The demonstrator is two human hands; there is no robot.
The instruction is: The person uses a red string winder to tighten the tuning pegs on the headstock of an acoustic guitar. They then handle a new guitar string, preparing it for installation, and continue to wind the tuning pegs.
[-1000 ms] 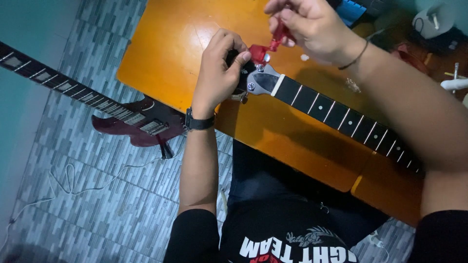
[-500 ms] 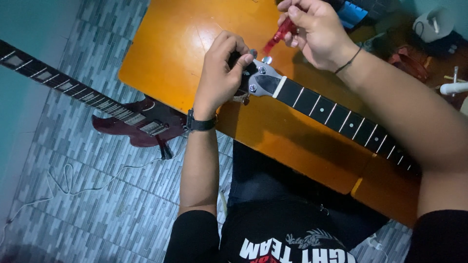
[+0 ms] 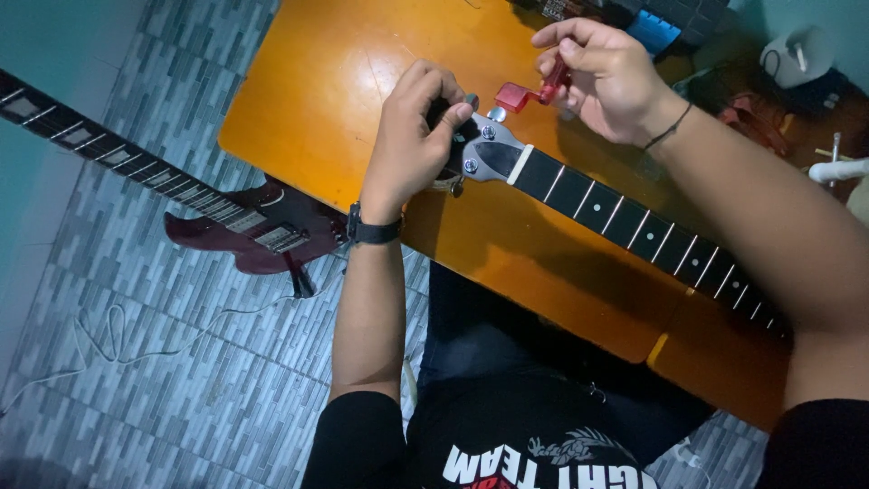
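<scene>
Headstock (image 3: 471, 149) mostly hidden under left hand (image 3: 412, 145).

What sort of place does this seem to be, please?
Probably a home guitar repair corner. A guitar neck lies across an orange table, a dark red electric guitar rests on the tiled floor, and the right hand holds a small red tool.

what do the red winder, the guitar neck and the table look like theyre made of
The red winder in the right hand looks like glossy moulded plastic, evenly coloured. The guitar neck, steadied at its head by the left hand, seems dark wood with pale inlaid dots and thin metal frets; its pegs shine like metal. The table looks like orange lacquered wood, with a soft sheen.
</scene>
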